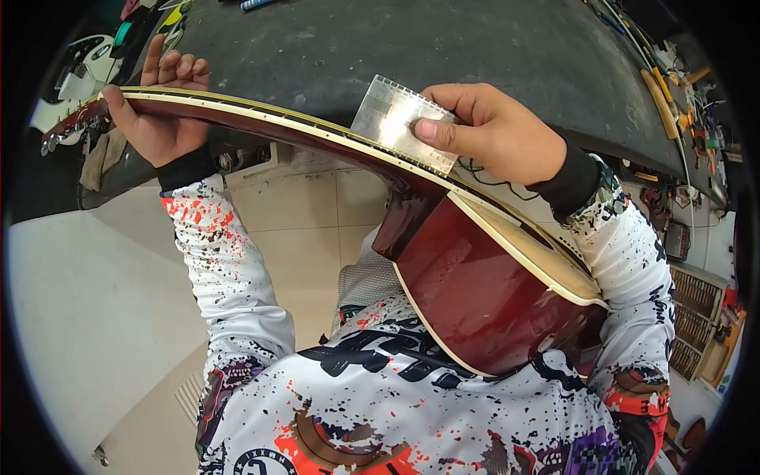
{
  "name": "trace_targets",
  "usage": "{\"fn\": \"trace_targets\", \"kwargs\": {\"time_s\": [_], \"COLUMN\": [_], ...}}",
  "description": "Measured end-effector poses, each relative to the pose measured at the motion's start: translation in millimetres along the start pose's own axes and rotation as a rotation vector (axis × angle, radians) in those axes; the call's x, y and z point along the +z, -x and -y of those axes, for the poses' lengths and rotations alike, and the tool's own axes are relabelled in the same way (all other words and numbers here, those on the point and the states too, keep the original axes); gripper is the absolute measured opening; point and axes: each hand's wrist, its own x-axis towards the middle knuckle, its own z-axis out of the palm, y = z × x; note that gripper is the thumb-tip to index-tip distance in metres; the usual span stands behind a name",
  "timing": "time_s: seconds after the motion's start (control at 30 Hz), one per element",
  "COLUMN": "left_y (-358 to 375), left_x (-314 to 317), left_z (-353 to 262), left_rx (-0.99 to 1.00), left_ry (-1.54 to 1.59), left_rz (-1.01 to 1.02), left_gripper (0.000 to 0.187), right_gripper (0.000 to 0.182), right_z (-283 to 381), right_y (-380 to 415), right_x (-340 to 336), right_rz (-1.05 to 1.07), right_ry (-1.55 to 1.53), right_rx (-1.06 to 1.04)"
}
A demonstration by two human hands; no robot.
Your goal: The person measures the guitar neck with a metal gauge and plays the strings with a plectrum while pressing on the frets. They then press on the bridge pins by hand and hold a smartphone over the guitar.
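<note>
A guitar with a dark red, glossy body [483, 293] rests on its side across my lap, its neck [269, 116] reaching to the upper left. My left hand [162, 119] is at the headstock end of the neck, thumb on the near side, the other fingers raised and apart beyond it. Between thumb and fingers, my right hand [495, 131] pinches a flat metal plate [388, 115] with notched edges. The plate stands with its lower edge at the strings, near where neck and body meet.
A dark workbench [317, 47] lies beyond the guitar. At the left are a white guitar body [99, 59] and a beige cloth [103, 158]. Tools and a wooden strip [659, 103] lie along the right edge. A slotted rack [693, 317] stands at the lower right.
</note>
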Motion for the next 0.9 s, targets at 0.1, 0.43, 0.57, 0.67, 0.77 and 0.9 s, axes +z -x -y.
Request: {"fn": "trace_targets", "kwargs": {"time_s": [0.1,0.43,0.57,0.67,0.77,0.9], "left_y": [-1,0,0,1,1,7], "left_x": [-5,-8,-9,-6,0,4], "left_z": [-1,-2,-1,0,5,17], "left_rx": [-0.032,-0.060,-0.058,-0.044,-0.028,-0.045], "left_ry": [0.036,0.071,0.064,0.044,0.034,0.082], "left_rz": [0.059,0.080,0.078,0.046,-0.045,-0.091], "left_gripper": [0.087,0.086,0.086,0.085,0.083,0.085], "right_gripper": [0.032,0.033,0.033,0.032,0.033,0.031], "right_z": [-2,-3,-3,-4,5,14], "right_y": [0,-5,-6,-6,-12,-30], "right_x": [0,-2,-1,-2,-15,-37], "right_rz": [-0.002,0.009,0.007,-0.004,-0.133,-0.277], "right_ry": [-0.020,-0.003,-0.003,-0.026,0.071,0.111], "right_rx": [0.010,-0.003,-0.005,0.005,-0.028,0.025]}}
